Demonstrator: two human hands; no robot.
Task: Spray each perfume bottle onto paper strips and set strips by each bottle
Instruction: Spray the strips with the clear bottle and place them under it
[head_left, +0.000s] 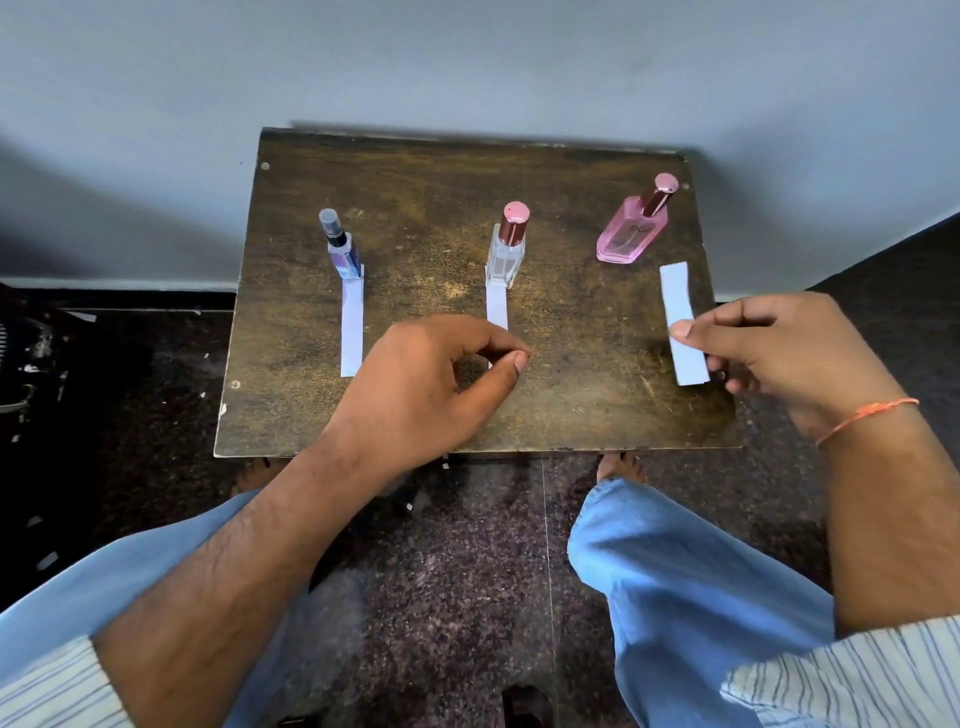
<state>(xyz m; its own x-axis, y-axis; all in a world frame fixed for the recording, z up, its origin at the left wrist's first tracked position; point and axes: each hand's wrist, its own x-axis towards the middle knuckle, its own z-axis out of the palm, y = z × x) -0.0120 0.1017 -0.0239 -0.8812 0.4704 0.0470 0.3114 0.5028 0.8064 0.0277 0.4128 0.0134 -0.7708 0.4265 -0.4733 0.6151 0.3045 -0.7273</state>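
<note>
Against a grey wall, the dark wooden worktop (415, 171) sits before us. Our right hand (789, 358) pinches the third paper strip (681, 322); our left hand (436, 379) curls near the middle strip (496, 307), whether touching it we cannot tell. The held strip's long axis points toward the pink bottle (631, 228), just beyond its far end, nearer our right hand.

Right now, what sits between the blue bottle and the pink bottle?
In the head view, the clear bottle with a rose cap stands between the blue bottle and the pink bottle, a paper strip lying before it.
</note>
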